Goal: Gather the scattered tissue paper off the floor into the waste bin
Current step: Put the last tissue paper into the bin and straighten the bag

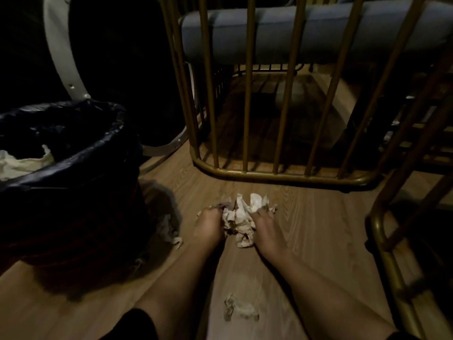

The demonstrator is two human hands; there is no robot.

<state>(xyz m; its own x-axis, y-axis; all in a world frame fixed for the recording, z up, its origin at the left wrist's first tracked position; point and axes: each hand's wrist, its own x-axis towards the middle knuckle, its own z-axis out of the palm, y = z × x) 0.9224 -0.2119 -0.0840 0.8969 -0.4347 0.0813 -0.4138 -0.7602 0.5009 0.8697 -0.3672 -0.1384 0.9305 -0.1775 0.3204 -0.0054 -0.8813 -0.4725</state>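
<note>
A crumpled white wad of tissue paper [241,218] lies on the wooden floor, pressed between my left hand [210,225] and my right hand [266,228], both with fingers curled into it. The waste bin [98,153], lined with a black bag, stands at the left and holds some white tissue [22,164]. Another tissue scrap [171,231] lies at the bin's foot, left of my left hand. A small flattened tissue piece [239,309] rests on the floor between my forearms.
A chair with gold metal bars [277,174] and a blue cushion [294,30] stands just beyond the wad. A second gold frame [392,241] is at the right. A dark round object with a white rim [63,69] stands behind the bin.
</note>
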